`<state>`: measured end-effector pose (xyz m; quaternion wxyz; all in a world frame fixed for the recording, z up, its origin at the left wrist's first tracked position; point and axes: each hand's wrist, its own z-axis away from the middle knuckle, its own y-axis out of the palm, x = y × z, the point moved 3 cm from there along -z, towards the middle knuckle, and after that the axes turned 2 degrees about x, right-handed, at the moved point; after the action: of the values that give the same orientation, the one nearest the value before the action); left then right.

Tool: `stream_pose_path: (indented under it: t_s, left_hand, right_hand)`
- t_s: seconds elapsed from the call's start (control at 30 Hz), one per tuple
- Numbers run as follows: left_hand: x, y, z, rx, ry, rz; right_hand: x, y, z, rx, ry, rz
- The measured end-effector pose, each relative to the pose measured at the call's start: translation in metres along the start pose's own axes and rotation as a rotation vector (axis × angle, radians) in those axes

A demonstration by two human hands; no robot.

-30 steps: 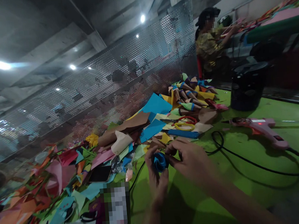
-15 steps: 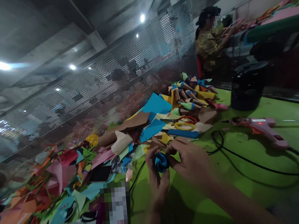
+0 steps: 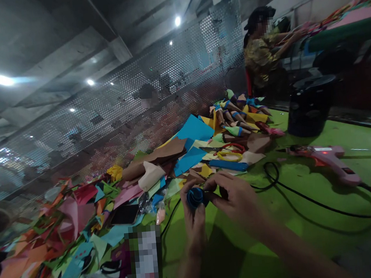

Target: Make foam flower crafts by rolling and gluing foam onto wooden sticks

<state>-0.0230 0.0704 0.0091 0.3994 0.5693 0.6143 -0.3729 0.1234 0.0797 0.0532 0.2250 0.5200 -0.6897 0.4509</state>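
My left hand (image 3: 194, 223) is closed round a small coil of blue paper (image 3: 195, 197), thumb in front and fingers behind. The coil's spiral end faces me. From the right, my right hand (image 3: 236, 197) pinches the coil's right side between thumb and fingertips; the exact contact is partly hidden by the fingers. Just beyond my hands lie a blue-handled tool (image 3: 228, 165), scissors with red and yellow handles (image 3: 230, 153) and blue paper sheets (image 3: 190, 161).
A pink glue gun (image 3: 331, 155) with its red light on lies right on the green table (image 3: 308, 198), its black cable (image 3: 319, 205) looping nearby. Behind are a black canister (image 3: 311, 107) and paper cones (image 3: 235, 118). Paper scraps (image 3: 73, 220) and a phone (image 3: 124, 214) lie left. A person sits beyond.
The blue coil has turned and shifted slightly left in my fingers, and its spiral looks tighter. My right hand has stayed at its right side.
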Motion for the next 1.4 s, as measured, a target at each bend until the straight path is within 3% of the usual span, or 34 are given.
stream_pose_path:
  t_s: [0.33,0.83,1.17,1.4]
  left_hand:
    - [-0.006,0.001,-0.002,0.017,0.011,-0.059]
    - [-0.004,0.002,-0.001,0.096,-0.052,-0.063]
    - [-0.002,0.005,-0.002,0.043,-0.036,-0.019]
    - [-0.004,0.004,-0.003,0.137,-0.073,0.051]
  right_hand:
    - [0.003,-0.013,0.005,0.002,-0.14,-0.012]
    - [0.008,-0.012,0.0,0.081,-0.512,0.497]
    - [0.002,-0.016,0.002,0.084,-0.558,0.462]
    - [0.002,-0.02,0.004,0.101,-0.552,0.425]
